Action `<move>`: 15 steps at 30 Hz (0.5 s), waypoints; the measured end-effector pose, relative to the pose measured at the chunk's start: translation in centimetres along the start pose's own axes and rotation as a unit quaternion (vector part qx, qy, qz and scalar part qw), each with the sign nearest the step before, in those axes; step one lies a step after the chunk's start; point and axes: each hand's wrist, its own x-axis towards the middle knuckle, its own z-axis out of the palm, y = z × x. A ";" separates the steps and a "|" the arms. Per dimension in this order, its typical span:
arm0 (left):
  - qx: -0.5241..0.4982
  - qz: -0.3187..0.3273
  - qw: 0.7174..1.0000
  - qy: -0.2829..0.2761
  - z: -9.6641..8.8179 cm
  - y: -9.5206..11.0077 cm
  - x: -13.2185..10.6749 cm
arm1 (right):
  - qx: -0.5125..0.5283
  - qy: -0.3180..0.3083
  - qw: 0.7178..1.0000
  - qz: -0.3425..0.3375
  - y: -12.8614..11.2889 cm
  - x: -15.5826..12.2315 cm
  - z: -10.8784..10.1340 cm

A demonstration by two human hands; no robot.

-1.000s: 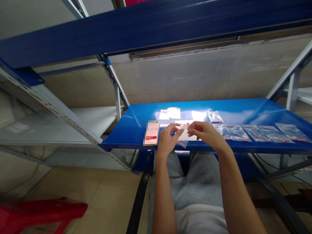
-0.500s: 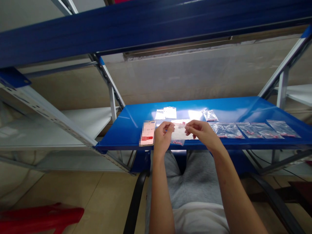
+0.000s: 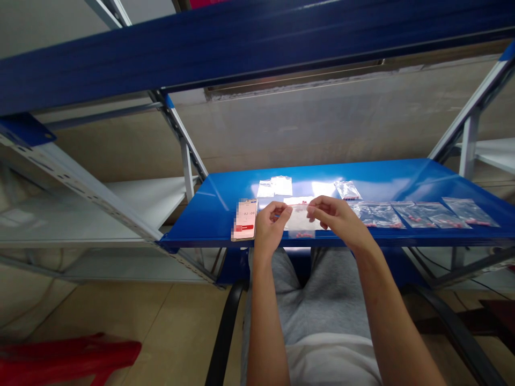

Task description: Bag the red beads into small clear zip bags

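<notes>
Pinching clear bag (image 3: 300, 221) top: left hand (image 3: 269, 229), right hand (image 3: 336, 216); phone (image 3: 244, 219) reads 02:08.

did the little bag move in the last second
Yes, slightly: the bag, pinched by left hand and right hand, has swung from tilted to level with the blue shelf's front edge.

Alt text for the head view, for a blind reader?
The left hand and the right hand pinch the top corners of a small clear bag holding pink pieces, above a blue shelf. A phone lies left of it, filled bags to the right.
</notes>
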 end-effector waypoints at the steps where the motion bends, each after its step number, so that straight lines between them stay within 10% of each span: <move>1: -0.004 0.002 1.000 0.004 0.0 0.0 0.0 | 0.007 -0.005 1.000 0.004 0.0 0.0 0.1; 15: 0.027 0.033 0.998 -0.050 0.2 0.8 -0.3 | -0.004 -0.004 0.999 -0.042 0.4 0.1 0.3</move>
